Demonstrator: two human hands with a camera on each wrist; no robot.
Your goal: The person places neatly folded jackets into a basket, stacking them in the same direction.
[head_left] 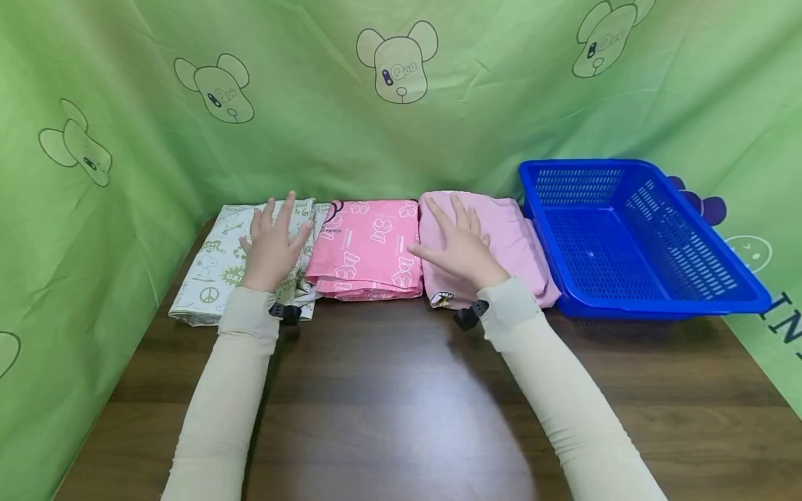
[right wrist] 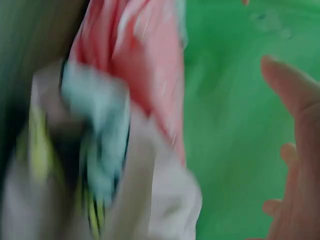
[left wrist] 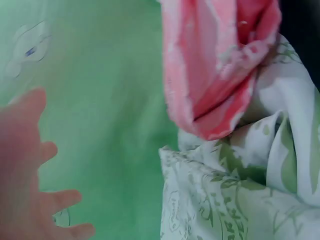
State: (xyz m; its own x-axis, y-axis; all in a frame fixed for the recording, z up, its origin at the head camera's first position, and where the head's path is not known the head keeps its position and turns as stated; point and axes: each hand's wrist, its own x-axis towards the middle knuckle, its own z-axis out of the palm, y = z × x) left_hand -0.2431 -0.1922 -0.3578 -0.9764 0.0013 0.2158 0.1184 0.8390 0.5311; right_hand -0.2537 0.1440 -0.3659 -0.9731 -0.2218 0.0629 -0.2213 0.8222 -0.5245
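Note:
Three folded cloths lie side by side on the brown table: a white one with green print (head_left: 209, 268) at left, a bright pink one with white figures (head_left: 370, 243) in the middle, and a pale pink one (head_left: 510, 233) at right. My left hand (head_left: 272, 247) is over the white cloth, fingers spread. Over the pale pink cloth is my right hand (head_left: 462, 247), also with fingers spread and nothing held. In the left wrist view, the left fingers (left wrist: 65, 200) stand apart from the cloth folds. The right wrist view is blurred; the right thumb (right wrist: 285, 82) points away from the cloths.
A blue plastic basket (head_left: 626, 306) with slotted walls stands right of the pale pink cloth, close against it. Green curtain fabric (head_left: 301, 139) with mouse-like drawings hangs behind and at both sides. The table's dark wood surface (head_left: 388, 403) extends toward me between my forearms.

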